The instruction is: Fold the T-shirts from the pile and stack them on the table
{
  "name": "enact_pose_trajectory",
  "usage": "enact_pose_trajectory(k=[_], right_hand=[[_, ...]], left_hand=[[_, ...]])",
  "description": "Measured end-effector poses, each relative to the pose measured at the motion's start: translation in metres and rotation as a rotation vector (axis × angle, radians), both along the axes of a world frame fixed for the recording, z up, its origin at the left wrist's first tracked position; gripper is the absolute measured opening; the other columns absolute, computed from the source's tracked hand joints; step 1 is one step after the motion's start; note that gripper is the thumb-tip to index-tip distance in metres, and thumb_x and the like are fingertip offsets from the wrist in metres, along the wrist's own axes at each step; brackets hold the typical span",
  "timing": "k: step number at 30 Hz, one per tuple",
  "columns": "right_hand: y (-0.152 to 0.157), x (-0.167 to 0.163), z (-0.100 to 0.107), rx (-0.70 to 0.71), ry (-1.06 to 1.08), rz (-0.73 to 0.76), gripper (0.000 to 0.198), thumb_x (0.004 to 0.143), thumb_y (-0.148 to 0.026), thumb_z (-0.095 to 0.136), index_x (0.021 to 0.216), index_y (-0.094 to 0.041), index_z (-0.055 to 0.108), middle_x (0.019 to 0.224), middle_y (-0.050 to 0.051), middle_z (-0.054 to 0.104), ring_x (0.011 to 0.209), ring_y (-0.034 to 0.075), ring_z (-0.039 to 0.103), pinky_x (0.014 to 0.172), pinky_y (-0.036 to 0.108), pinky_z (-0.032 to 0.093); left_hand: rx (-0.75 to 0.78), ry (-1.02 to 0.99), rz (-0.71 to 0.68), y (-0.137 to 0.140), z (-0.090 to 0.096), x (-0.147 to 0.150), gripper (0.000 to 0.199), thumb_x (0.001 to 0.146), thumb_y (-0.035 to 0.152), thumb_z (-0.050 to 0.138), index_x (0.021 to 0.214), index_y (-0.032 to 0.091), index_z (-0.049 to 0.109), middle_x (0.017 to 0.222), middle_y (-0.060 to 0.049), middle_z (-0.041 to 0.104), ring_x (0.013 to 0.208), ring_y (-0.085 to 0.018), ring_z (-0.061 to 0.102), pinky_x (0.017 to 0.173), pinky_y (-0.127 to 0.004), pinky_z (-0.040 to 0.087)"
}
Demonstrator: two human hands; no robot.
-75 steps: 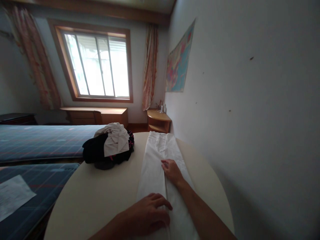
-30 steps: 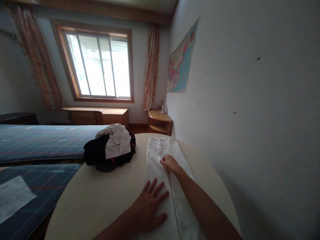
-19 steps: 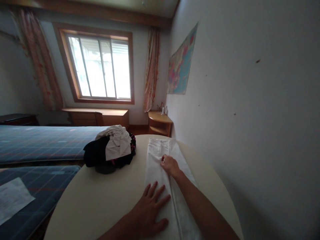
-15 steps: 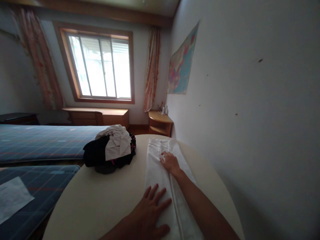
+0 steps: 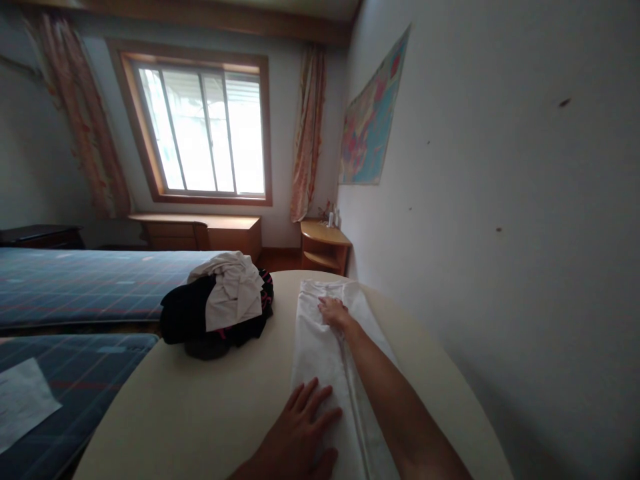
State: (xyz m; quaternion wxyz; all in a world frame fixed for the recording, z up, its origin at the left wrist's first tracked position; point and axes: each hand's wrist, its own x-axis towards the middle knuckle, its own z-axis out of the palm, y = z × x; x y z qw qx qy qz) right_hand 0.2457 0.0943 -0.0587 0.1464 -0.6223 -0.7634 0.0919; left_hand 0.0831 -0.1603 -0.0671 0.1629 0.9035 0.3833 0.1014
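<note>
White trousers (image 5: 320, 357), folded lengthwise, lie along a round cream table (image 5: 200, 407) with the waist end farthest from me. My left hand (image 5: 303, 427) rests spread on the nearer part of the cloth, its fingers apart. Farther up, just below the waist end, my right hand (image 5: 334, 312) lies on the fabric with fingers stretched out to the left, holding nothing. Its forearm crosses the right side of the trousers and hides part of them.
A heap of clothes (image 5: 215, 307), black with a pale piece on top, sits at the table's left edge. Plaid mattresses (image 5: 100, 287) lie to the left, one bearing a white sheet (image 5: 25, 400). A wall (image 5: 480, 280) stands close on the right.
My right hand has moved a little away from me toward the waist end, and its fingers lie flatter. My left hand stays spread on the trousers. The view has shifted slightly.
</note>
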Motion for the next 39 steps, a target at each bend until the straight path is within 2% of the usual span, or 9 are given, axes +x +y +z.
enact_pose_trajectory(k=[5, 10, 13, 16, 19, 24, 28, 34, 39], right_hand=[[0.024, -0.007, -0.002, 0.035, -0.023, -0.062, 0.048, 0.095, -0.024, 0.036, 0.141, -0.024, 0.050, 0.150, 0.005, 0.045, 0.133, 0.020, 0.042, 0.109, 0.031, 0.030], [0.023, -0.012, -0.006, 0.041, -0.073, -0.086, 0.042, 0.095, -0.031, 0.040, 0.132, -0.023, 0.058, 0.150, 0.010, 0.043, 0.135, 0.031, 0.037, 0.109, 0.046, 0.027], [0.016, -0.026, -0.004, 0.078, -0.097, -0.032, 0.044, 0.097, -0.032, 0.036, 0.137, -0.026, 0.052, 0.158, 0.007, 0.030, 0.142, 0.030, 0.024, 0.112, 0.049, 0.020], [0.011, -0.045, 0.000, 0.062, -0.119, 0.088, 0.044, 0.099, -0.038, 0.032, 0.139, -0.032, 0.050, 0.156, 0.000, 0.035, 0.141, 0.023, 0.027, 0.114, 0.043, 0.019], [0.011, -0.060, 0.001, -0.013, -0.147, 0.146, 0.049, 0.098, -0.041, 0.031, 0.144, -0.030, 0.044, 0.155, 0.001, 0.038, 0.140, 0.023, 0.031, 0.113, 0.043, 0.022], [0.022, -0.070, -0.001, -0.125, -0.168, 0.111, 0.062, 0.095, -0.045, 0.031, 0.153, -0.025, 0.029, 0.162, 0.001, 0.021, 0.147, 0.033, 0.013, 0.115, 0.055, 0.013], [0.035, -0.071, 0.001, -0.146, -0.153, 0.083, 0.072, 0.094, -0.057, 0.027, 0.156, -0.022, 0.019, 0.164, 0.002, 0.013, 0.148, 0.037, 0.006, 0.116, 0.059, 0.004], [0.039, -0.061, 0.006, -0.090, -0.136, 0.202, 0.064, 0.097, -0.058, 0.024, 0.150, -0.024, 0.037, 0.162, 0.002, 0.022, 0.148, 0.030, 0.013, 0.118, 0.050, 0.010], [0.006, -0.035, 0.016, 0.018, -0.134, 0.189, 0.048, 0.099, -0.046, 0.033, 0.139, -0.025, 0.051, 0.153, 0.004, 0.041, 0.142, 0.022, 0.031, 0.116, 0.039, 0.019]], left_hand=[[0.095, 0.049, -0.025, 0.008, -0.016, -0.002, 0.062, 0.086, 0.041, 0.062, 0.144, 0.033, 0.042, 0.158, -0.006, 0.031, 0.144, -0.037, 0.026, 0.114, -0.058, 0.029], [0.209, 0.056, -0.051, 0.015, -0.035, -0.002, 0.059, 0.091, 0.053, 0.054, 0.145, 0.034, 0.041, 0.156, -0.006, 0.035, 0.142, -0.037, 0.032, 0.112, -0.054, 0.035], [0.269, 0.059, -0.055, 0.018, -0.045, -0.003, 0.059, 0.093, 0.061, 0.046, 0.145, 0.035, 0.041, 0.155, -0.006, 0.037, 0.141, -0.037, 0.034, 0.111, -0.055, 0.035], [0.364, 0.059, -0.057, 0.020, -0.054, -0.004, 0.062, 0.091, 0.065, 0.045, 0.146, 0.037, 0.039, 0.153, -0.005, 0.041, 0.139, -0.038, 0.036, 0.111, -0.058, 0.032], [0.462, 0.070, -0.050, 0.022, -0.062, -0.004, 0.057, 0.094, 0.061, 0.044, 0.147, 0.039, 0.037, 0.151, -0.005, 0.043, 0.136, -0.036, 0.041, 0.111, -0.057, 0.032], [0.661, 0.089, -0.070, 0.024, -0.072, -0.005, 0.049, 0.099, 0.050, 0.041, 0.145, 0.036, 0.039, 0.147, -0.005, 0.049, 0.131, -0.032, 0.049, 0.109, -0.049, 0.039], [0.750, 0.064, -0.064, 0.027, -0.077, -0.006, 0.045, 0.100, 0.044, 0.042, 0.144, 0.035, 0.040, 0.145, -0.005, 0.052, 0.135, -0.029, 0.045, 0.116, -0.049, 0.030], [0.691, 0.076, -0.083, 0.027, -0.074, -0.008, 0.044, 0.100, 0.045, 0.042, 0.143, 0.037, 0.041, 0.146, -0.004, 0.050, 0.136, -0.030, 0.044, 0.113, -0.051, 0.034], [0.368, 0.109, -0.056, 0.022, -0.050, -0.005, 0.049, 0.097, 0.052, 0.044, 0.144, 0.038, 0.041, 0.152, -0.006, 0.042, 0.137, -0.039, 0.040, 0.106, -0.060, 0.040]])
